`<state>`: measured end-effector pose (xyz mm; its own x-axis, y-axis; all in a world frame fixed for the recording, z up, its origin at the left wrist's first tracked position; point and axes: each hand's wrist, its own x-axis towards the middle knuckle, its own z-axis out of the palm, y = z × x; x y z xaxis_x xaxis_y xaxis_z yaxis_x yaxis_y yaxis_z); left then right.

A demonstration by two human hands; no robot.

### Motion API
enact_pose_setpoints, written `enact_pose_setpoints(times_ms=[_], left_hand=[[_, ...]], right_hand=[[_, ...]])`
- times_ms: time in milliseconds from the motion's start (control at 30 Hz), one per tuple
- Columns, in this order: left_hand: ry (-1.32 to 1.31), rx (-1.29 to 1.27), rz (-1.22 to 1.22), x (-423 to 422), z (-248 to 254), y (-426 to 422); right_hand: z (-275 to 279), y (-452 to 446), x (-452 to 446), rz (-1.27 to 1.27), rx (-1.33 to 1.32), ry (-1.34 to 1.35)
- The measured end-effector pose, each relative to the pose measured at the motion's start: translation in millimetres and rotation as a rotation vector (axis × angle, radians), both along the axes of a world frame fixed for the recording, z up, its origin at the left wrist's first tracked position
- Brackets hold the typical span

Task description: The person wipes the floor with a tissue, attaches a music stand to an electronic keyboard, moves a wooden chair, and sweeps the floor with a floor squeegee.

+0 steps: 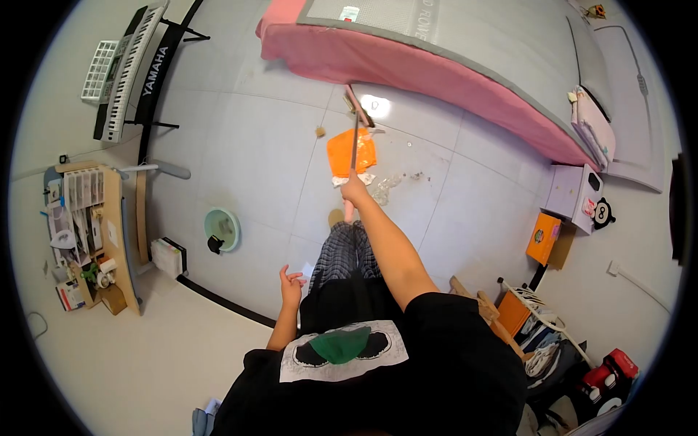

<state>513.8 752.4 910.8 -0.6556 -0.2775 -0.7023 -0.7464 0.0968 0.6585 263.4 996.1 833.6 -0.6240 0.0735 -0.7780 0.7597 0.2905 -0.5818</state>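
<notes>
My right hand [354,190] is closed around the handle of a broom [355,149], stretched out ahead of my feet. The broom head [360,107], pinkish with dark bristles, rests on the tiles close to the pink bed skirt. Beneath the handle lies an orange plastic bag [340,154] with white scraps at its near edge. Crumpled clear plastic [384,190] and small bits of litter are just to its right, and a small tan piece [320,131] is on the left. My left hand [291,284] hangs free at my side, fingers apart, holding nothing.
A bed with a pink skirt [407,83] spans the far side. On the left are a keyboard [131,73] on a stand, a desk [125,240] and a green bin [231,231]. Boxes [542,238] and a clothes rack [542,320] line the right wall.
</notes>
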Motion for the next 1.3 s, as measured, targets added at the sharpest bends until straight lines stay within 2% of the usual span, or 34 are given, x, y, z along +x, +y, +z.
enact_pose_setpoints(times_ms=[133, 200, 233, 300, 400, 467, 567, 667, 700, 767, 833, 900, 967, 1033, 1100, 1167, 1300], left_hand=[[0.051, -0.012, -0.009, -1.6, -1.6, -8.2], [0.047, -0.018, -0.020, -4.2, 2.4, -8.6], [0.029, -0.023, -0.014, -7.1, 2.3, -9.3], [0.009, -0.025, -0.013, -9.9, 2.4, -11.1], [-0.011, -0.022, -0.033, -11.9, -0.8, -10.4], [-0.015, -0.017, -0.061, -15.2, -6.8, -10.1], [-0.019, -0.012, -0.070, -19.2, -2.7, -7.3], [0.006, -0.014, -0.164, -22.1, -2.4, -13.2], [-0.001, -0.013, -0.174, -24.0, -2.8, -17.6], [0.021, -0.034, -0.235, -28.9, -3.6, -28.0], [0.013, -0.019, -0.234, -39.5, -4.7, -39.1], [0.002, -0.008, -0.238, -48.1, -6.3, -55.4], [0.010, 0.053, -0.242, -61.0, -11.8, -73.9], [0.039, 0.076, -0.285, -72.2, -15.8, -99.5], [0.073, 0.097, -0.321, -87.8, -15.1, -130.6], [0.076, 0.003, -0.431, -105.4, -7.7, -163.4], [0.132, -0.052, -0.444, -134.7, -4.9, -247.8]], right_hand=[[103.1, 30.6, 2.9, -0.084, -0.127, -0.039], [109.0, 53.4, 31.9, -0.064, -0.045, 0.011], [86.2, 69.0, 53.4, -0.026, 0.041, 0.086], [75.6, 104.4, 95.3, -0.010, 0.139, 0.119], [99.6, 149.0, 139.5, -0.039, 0.261, 0.019], [122.5, 166.5, 151.6, -0.125, 0.263, -0.139], [84.0, 195.4, 180.5, -0.186, 0.364, -0.195], [-4.1, 214.8, 214.4, -0.228, 0.407, -0.281], [-18.2, 209.7, 218.6, -0.236, 0.407, -0.290], [-39.7, 192.5, 222.1, -0.387, 0.276, -0.235], [-66.2, 159.1, 217.9, -0.222, 0.395, -0.357], [-47.6, 110.3, 196.2, -0.236, 0.327, -0.392], [-40.3, 52.0, 178.9, -0.094, 0.395, -0.308], [-35.8, -10.3, 166.5, -0.100, 0.391, -0.245], [-20.3, -65.2, 144.1, -0.074, 0.253, -0.279], [-5.8, -117.1, 127.0, -0.002, 0.210, -0.259], [-7.4, -206.2, 100.8, -0.020, 0.143, -0.122]])
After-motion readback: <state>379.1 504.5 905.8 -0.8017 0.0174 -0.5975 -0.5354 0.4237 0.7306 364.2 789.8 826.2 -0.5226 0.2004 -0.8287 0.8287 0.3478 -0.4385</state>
